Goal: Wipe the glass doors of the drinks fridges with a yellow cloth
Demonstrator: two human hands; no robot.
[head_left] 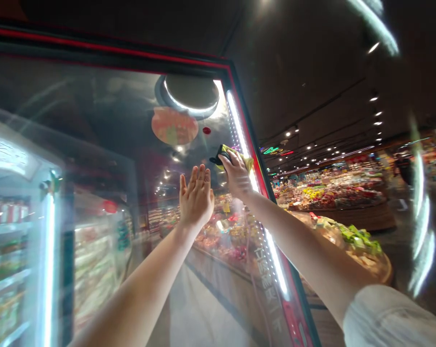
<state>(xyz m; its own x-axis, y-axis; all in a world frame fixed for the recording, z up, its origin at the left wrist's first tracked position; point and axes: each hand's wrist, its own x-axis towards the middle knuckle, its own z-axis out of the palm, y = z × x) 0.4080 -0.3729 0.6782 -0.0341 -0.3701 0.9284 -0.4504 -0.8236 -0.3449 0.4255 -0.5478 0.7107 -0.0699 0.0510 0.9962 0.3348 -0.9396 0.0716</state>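
Note:
A large glass pane (pixel 131 144) in a dark frame with a red line (pixel 131 57) fills the left and middle of the view. My left hand (pixel 196 196) lies flat against the glass, fingers up and nearly straight, holding nothing. To its upper right, my right hand (pixel 235 176) is wrapped round a yellow-green and black cloth (pixel 221 155), pressed on the pane near its right edge. A bright light strip (pixel 237 120) runs down that edge, partly behind my right hand and forearm. An orange-red oval sticker (pixel 175 126) is above my hands.
Lit shelves with goods (pixel 8 241) show blurred at the left. Beyond the frame on the right are a produce stand with leafy greens (pixel 358 238) and a longer display of packaged goods (pixel 340 195). A person in dark clothes (pixel 404 168) is far off at the right.

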